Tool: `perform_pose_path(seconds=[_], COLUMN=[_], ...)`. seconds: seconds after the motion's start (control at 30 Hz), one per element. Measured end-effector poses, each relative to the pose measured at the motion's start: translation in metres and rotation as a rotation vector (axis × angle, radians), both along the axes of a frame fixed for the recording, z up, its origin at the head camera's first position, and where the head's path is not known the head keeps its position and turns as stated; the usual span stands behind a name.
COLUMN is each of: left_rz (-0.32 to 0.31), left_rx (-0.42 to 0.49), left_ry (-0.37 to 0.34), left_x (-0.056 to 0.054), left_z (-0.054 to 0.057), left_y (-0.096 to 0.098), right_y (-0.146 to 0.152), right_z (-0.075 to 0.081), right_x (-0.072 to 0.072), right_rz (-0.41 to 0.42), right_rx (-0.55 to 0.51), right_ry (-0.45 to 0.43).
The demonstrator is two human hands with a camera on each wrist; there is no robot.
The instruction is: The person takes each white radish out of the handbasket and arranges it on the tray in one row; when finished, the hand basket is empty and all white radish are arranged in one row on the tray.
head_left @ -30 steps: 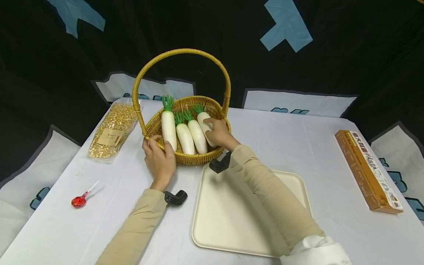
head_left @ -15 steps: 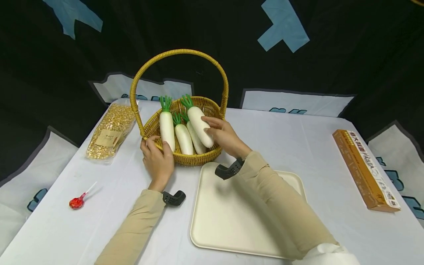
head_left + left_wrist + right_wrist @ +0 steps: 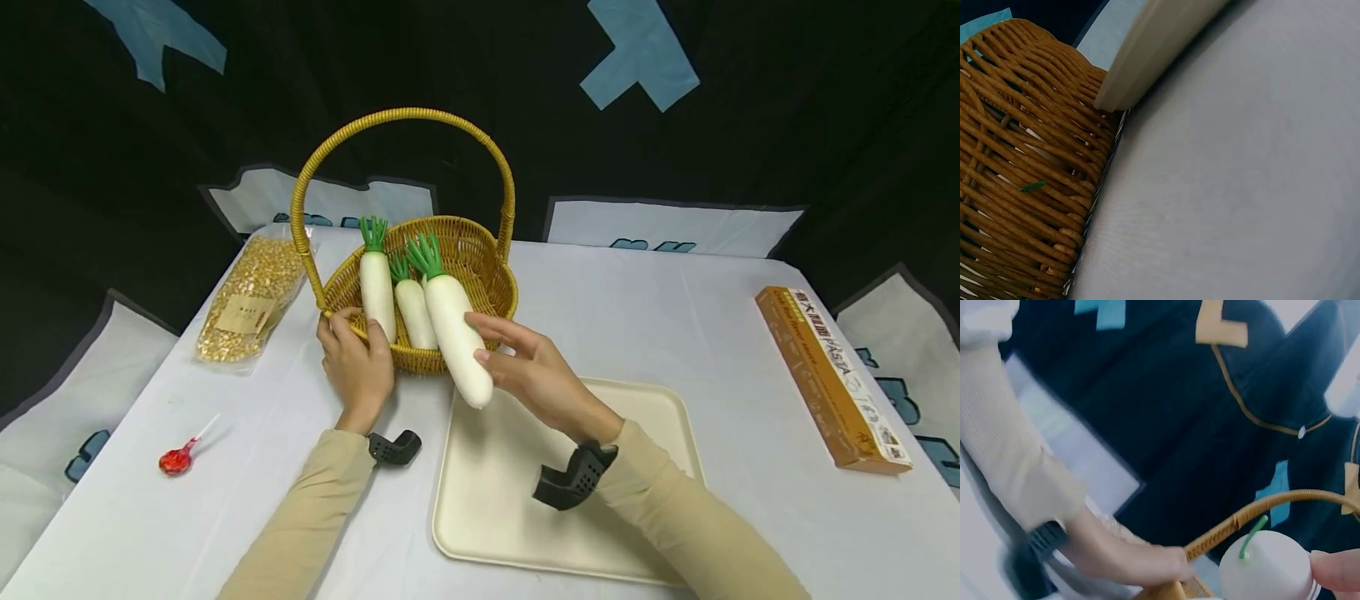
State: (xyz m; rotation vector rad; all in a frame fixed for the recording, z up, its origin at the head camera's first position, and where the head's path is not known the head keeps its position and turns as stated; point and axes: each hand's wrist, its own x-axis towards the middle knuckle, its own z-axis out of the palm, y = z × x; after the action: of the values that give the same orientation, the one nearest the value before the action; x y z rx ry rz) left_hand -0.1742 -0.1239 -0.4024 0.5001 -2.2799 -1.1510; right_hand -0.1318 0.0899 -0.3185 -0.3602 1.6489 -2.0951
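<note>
My right hand [image 3: 543, 375] holds a white radish [image 3: 459, 342] with green leaf stubs between thumb and fingers. Its leafy end is over the yellow wicker basket [image 3: 491, 283], and its lower end hangs past the front rim above the tray. My left hand [image 3: 356, 362] grips the basket's front left rim. Inside lean a long white radish [image 3: 377, 292] at the left and a shorter radish [image 3: 414, 312] beside it. Whether another lies behind the held one I cannot tell. In the right wrist view the held radish [image 3: 1266, 569] shows rounded, touched by fingertips [image 3: 1338, 569].
A cream tray [image 3: 495, 517] lies in front of the basket under my right arm. A bag of corn kernels [image 3: 251, 296] is left of the basket, with a red lollipop [image 3: 177, 460] nearer me. A pasta box [image 3: 832, 379] lies at the far right of the white-covered table.
My right hand has taken hold of a radish at the basket's right side, lifted it and drawn it toward me over the front rim. The left hand has stayed on the rim.
</note>
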Motion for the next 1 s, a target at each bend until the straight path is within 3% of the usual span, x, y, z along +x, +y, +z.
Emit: perform_pose_path(seconds=[0.27, 0.43, 0.5, 0.63, 0.83, 0.93, 1.0], left_rz=[0.005, 0.004, 0.001, -0.007, -0.007, -0.006, -0.006], left_rx=[-0.005, -0.014, -0.015, -0.012, -0.019, -0.024, -0.025], left_ry=[-0.006, -0.011, -0.015, -0.011, -0.005, -0.006, -0.003], left_x=[-0.001, -0.001, -0.001, -0.001, -0.001, 0.0, 0.0], left_z=[0.0, 0.0, 0.0, 0.001, 0.002, 0.001, 0.001], left_y=[0.001, 0.0, -0.001, -0.001, 0.0, 0.0, -0.001], right_y=[0.02, 0.02, 0.019, 0.015, 0.007, 0.004, 0.002], right_z=[-0.025, -0.046, -0.053, -0.062, -0.074, -0.077, -0.078], right_x=[0.057, 0.093, 0.102, 0.111, 0.11, 0.11, 0.11], right_rz=[-0.038, -0.198, -0.255, -0.283, -0.21, -0.172, -0.152], right_rx=[-0.011, 0.056, 0.104, 0.129, 0.177, 0.206, 0.239], right_ry=[0.039, 0.248, 0.294, 0.158, -0.048, -0.082, -0.051])
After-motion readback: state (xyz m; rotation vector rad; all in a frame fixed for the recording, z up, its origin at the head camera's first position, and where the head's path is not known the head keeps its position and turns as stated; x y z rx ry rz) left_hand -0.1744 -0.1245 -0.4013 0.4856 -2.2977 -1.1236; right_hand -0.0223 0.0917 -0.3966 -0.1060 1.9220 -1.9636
